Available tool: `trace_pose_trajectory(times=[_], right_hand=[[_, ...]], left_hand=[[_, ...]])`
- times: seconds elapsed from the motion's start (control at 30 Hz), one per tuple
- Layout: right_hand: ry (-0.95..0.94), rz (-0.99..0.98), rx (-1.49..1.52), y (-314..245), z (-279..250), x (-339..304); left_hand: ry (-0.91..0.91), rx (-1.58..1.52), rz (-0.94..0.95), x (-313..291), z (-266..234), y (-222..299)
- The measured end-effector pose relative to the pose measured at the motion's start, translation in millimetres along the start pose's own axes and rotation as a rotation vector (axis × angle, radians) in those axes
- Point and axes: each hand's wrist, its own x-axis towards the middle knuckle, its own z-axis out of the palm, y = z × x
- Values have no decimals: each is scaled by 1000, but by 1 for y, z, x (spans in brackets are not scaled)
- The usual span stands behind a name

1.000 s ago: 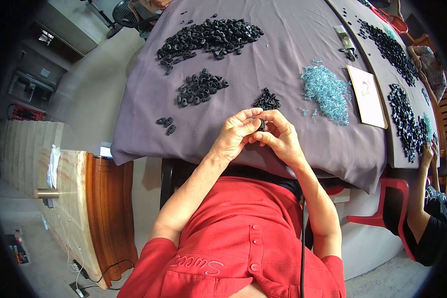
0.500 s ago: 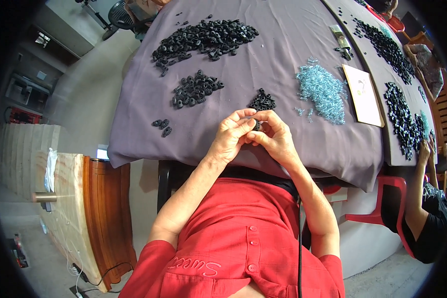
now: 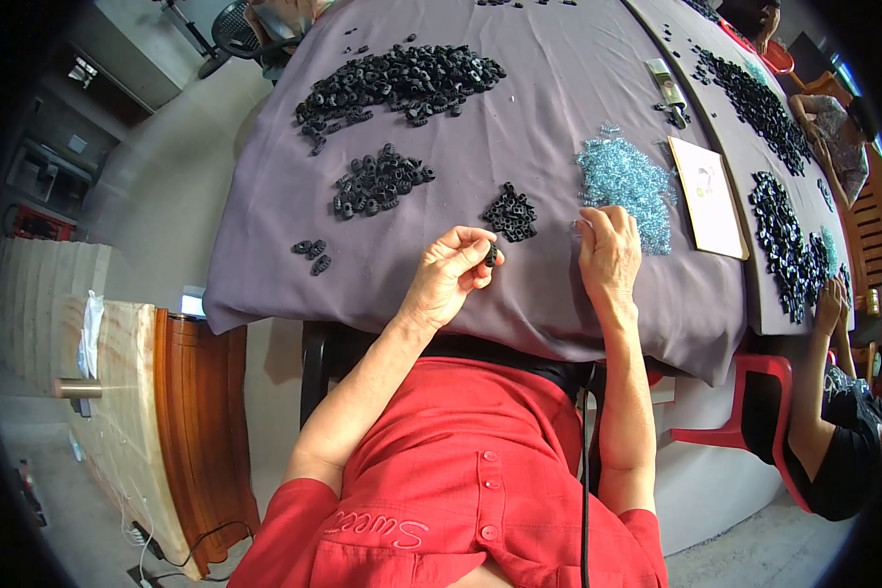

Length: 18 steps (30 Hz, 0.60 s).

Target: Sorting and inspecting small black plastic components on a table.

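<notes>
Between the thumb and fingers of my left hand (image 3: 449, 274) is a small black ribbed plastic part (image 3: 491, 255), held just above the near side of the table. My right hand (image 3: 610, 257) is at the near left edge of a heap of tiny translucent blue pieces (image 3: 625, 181). Its thumb and fingertips are pinched together, and whatever is between them is too small to make out. Beyond my left hand lies a small pile of black ring-like parts (image 3: 511, 213).
Farther left on the grey cloth (image 3: 549, 294) lie a large black pile (image 3: 402, 83), a medium pile (image 3: 380, 181) and several loose black parts (image 3: 312, 257). A pale flat board (image 3: 708, 196) lies right of the blue heap. A co-worker's hands (image 3: 833, 304) touch another black pile (image 3: 784, 235).
My hands were together over the black part. The right hand has moved away to the right, to the blue heap, while the left keeps hold of the part.
</notes>
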Motion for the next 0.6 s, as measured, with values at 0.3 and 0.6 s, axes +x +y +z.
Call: trace_pose_trajectory(times=[0.3,0.6], right_hand=[[-122,-5,-207,1,4,-1],[-23,62,96,-2,0,1]], left_hand=[[0,14,-13,-1,3,0],[28,6,-15,-3,2,0]])
